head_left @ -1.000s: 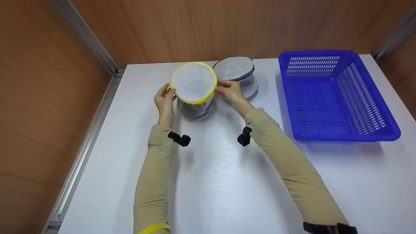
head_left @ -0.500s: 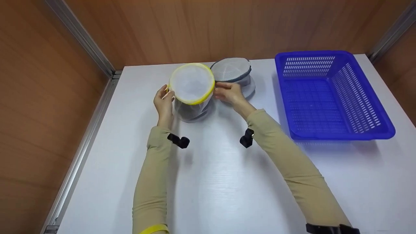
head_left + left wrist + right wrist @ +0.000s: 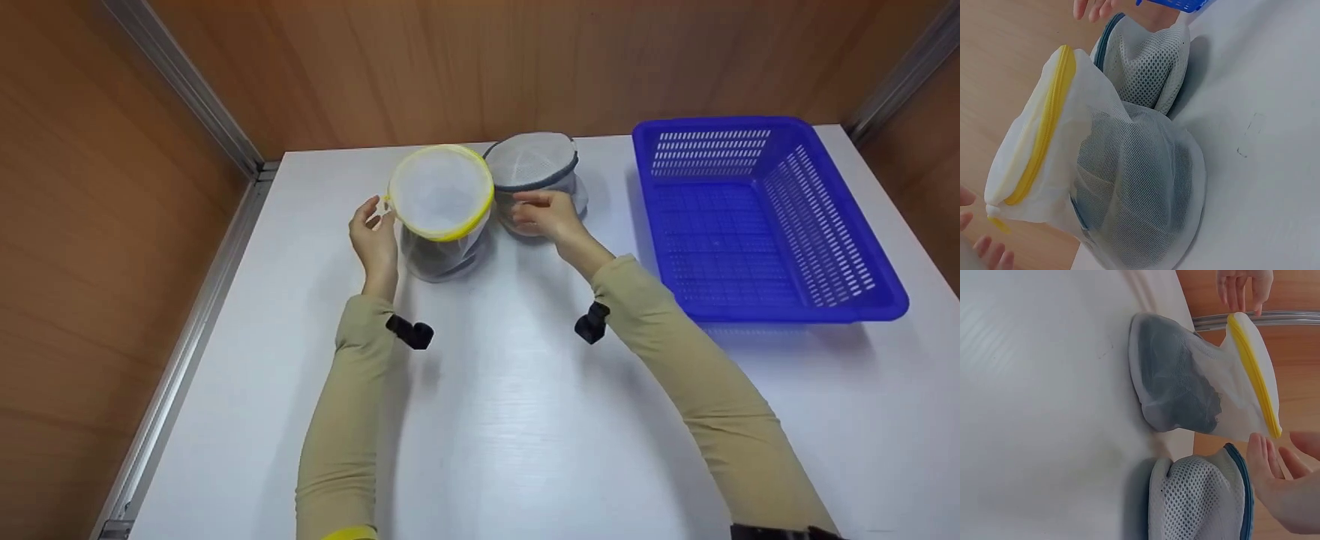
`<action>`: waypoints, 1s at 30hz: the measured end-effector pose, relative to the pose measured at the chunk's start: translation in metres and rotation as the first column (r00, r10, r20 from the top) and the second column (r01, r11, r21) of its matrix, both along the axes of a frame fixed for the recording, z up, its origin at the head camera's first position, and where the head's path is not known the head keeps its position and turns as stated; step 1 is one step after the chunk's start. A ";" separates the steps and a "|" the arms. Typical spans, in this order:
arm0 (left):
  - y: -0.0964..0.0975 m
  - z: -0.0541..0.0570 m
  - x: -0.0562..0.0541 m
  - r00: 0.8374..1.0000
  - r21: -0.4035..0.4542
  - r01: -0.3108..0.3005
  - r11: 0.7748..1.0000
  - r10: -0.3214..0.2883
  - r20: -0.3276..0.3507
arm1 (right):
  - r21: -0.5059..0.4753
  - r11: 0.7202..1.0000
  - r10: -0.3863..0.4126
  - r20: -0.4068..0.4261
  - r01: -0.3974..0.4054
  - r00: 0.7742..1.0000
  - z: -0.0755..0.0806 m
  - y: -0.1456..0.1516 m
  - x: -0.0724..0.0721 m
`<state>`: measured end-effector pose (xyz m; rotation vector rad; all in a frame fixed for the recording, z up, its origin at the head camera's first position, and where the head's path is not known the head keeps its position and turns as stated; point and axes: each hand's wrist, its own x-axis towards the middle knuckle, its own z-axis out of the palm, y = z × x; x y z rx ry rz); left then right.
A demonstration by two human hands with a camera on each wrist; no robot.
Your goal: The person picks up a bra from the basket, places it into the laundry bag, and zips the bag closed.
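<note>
A white mesh laundry bag (image 3: pixel 442 189) with a yellow zipper stands upright on the table, its round top facing up. Dark contents (image 3: pixel 1176 377) show through its lower mesh. My left hand (image 3: pixel 375 244) is at the bag's left rim, fingers parted around the small yellow zipper pull (image 3: pixel 998 224) without gripping it. To the right of the bag, my right hand (image 3: pixel 551 216) hovers with loosely bent fingers and nothing between them. Behind that hand stands a second mesh laundry bag (image 3: pixel 532 160), coarser, with a dark blue zipper; the hand partly hides it in the head view.
A blue plastic basket (image 3: pixel 776 311) with slotted walls stands on the right of the white table (image 3: pixel 480 420). Wooden panels (image 3: pixel 465 67) close off the back and left side, with a metal rail (image 3: pixel 191 322) along the left.
Both hands have let go of the yellow-zippered bag's rim. The right hand has moved away to the right; the left has loosened and shifted slightly left. The bag stays standing.
</note>
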<state>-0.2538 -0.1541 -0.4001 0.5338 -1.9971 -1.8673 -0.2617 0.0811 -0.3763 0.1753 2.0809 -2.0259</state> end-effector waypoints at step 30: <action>0.042 0.034 0.070 0.921 -0.623 0.102 0.775 -0.311 -0.236 | 0.395 0.919 0.166 -0.378 -0.004 0.911 0.037 0.071 0.068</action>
